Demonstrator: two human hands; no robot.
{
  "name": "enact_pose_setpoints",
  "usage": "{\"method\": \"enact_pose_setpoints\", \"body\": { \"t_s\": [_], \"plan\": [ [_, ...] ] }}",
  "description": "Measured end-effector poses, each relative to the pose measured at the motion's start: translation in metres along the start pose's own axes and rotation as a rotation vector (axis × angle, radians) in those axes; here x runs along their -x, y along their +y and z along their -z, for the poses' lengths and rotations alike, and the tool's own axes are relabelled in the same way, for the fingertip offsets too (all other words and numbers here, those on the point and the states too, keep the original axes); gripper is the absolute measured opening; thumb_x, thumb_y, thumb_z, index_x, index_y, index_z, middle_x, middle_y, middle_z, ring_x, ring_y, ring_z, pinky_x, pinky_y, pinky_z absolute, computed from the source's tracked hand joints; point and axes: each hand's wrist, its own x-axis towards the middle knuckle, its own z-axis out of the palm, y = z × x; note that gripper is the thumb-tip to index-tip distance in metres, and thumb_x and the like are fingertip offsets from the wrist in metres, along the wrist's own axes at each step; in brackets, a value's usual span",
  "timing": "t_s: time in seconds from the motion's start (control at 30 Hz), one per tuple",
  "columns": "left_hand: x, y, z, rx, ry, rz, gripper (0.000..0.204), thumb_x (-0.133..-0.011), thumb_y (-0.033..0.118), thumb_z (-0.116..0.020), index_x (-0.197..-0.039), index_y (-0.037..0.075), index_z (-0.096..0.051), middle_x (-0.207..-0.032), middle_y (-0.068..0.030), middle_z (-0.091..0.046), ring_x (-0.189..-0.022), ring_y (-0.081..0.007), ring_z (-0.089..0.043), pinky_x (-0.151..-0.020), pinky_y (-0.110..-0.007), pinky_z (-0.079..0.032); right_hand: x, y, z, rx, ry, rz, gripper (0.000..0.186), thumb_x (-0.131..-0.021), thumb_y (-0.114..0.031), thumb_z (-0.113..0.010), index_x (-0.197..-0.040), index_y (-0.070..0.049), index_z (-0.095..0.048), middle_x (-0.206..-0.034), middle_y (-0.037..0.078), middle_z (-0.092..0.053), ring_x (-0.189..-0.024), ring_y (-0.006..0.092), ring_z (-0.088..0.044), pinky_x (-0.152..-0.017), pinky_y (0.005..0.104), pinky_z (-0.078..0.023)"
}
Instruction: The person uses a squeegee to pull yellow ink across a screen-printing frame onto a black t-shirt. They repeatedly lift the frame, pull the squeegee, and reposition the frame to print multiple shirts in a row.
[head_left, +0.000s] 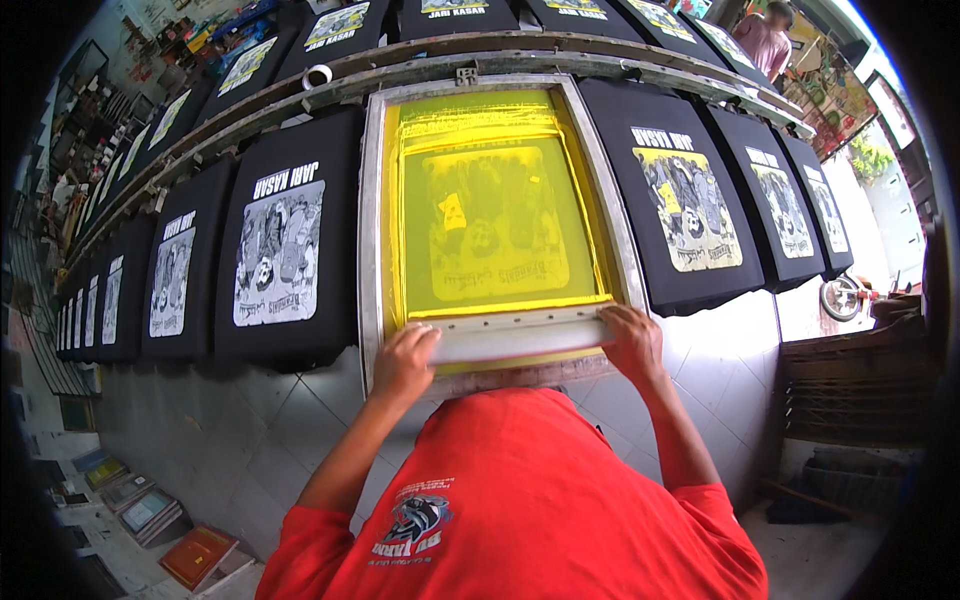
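White and long: squeegee (520, 340), lying crosswise at 6 o'clock within the frame (375, 220), gripped at both ends. Left hand (405, 355) at the 9 o'clock end, back upward, fingers curled over the bar, forearm slanting in from 7 o'clock. Right hand (633, 340) at the 3 o'clock end, knuckles bent, fingers folded down on the bar, forearm slanting in from 5 o'clock. Both grips narrow, closed on the squeegee; undersides hidden.

Small dark dots in a row along the bar; nearly level, right end slightly higher. Thick yellow ink (510, 309) along its 12 o'clock edge. Beyond that, mesh (490, 225) in yellow-green, with upside-down figures showing through and a brighter patch at 9 o'clock. More yellow streaked across the mesh's 12 o'clock end and down its sides.

At 9 o'clock, left cloth (335, 230), black with a white and grey print; at 3 o'clock, right cloth (610, 140), black with yellow added in the print. Further printed cloths down both sides. At 12 o'clock, rails (420, 72) and a second row; tape roll (328, 75) at 11. Below, pale tiled floor (720, 370) and red shirt (560, 480). Stacked boards (150, 508) at 8 o'clock, wheel (842, 298) at 3. Between 1 and 2 o'clock, person (764, 45) in pink.
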Motion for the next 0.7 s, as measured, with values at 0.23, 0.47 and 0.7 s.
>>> {"method": "enact_pose_setpoints", "body": {
  "t_s": [0.23,0.47,0.7],
  "plan": [
    [0.054,0.028,-0.012,0.068,-0.092,0.046,0.056,-0.068,0.013,-0.078,-0.12,0.005,-0.06,-0.125,-0.0142,-0.057,-0.119,-0.0331,-0.054,-0.101,-0.042,-0.045,0.054,-0.02,-0.003,-0.045,-0.024,0.001,0.049,-0.063,-0.023,-0.082,-0.107,-0.008,-0.068,-0.113,0.007,-0.066,-0.107,0.027,-0.062,-0.09,0.0384,-0.051],
    [0.063,0.022,-0.004,0.112,0.104,0.154,0.066,-0.076,0.033,-0.077,-0.128,0.001,-0.052,-0.126,-0.0208,-0.054,-0.12,-0.0384,-0.05,-0.103,-0.046,-0.041,0.073,-0.007,-0.002,-0.258,0.081,-0.127,0.067,-0.068,-0.03,-0.083,-0.126,-0.005,-0.059,-0.133,0.017,-0.055,-0.128,0.0352,-0.048,-0.106,0.0425,-0.04],
    [0.079,-0.08,-0.025,0.599,0.047,1.113,0.054,-0.092,0.045,-0.059,-0.104,-0.008,-0.06,-0.094,-0.0227,-0.064,-0.09,-0.0305,-0.061,-0.082,-0.042,-0.046,0.071,0.082,-0.037,-0.564,0.031,-0.967,0.053,-0.093,-0.041,-0.059,-0.118,0.006,-0.059,-0.108,0.023,-0.064,-0.102,0.0365,-0.061,-0.09,0.0396,-0.046]
  ]
}}
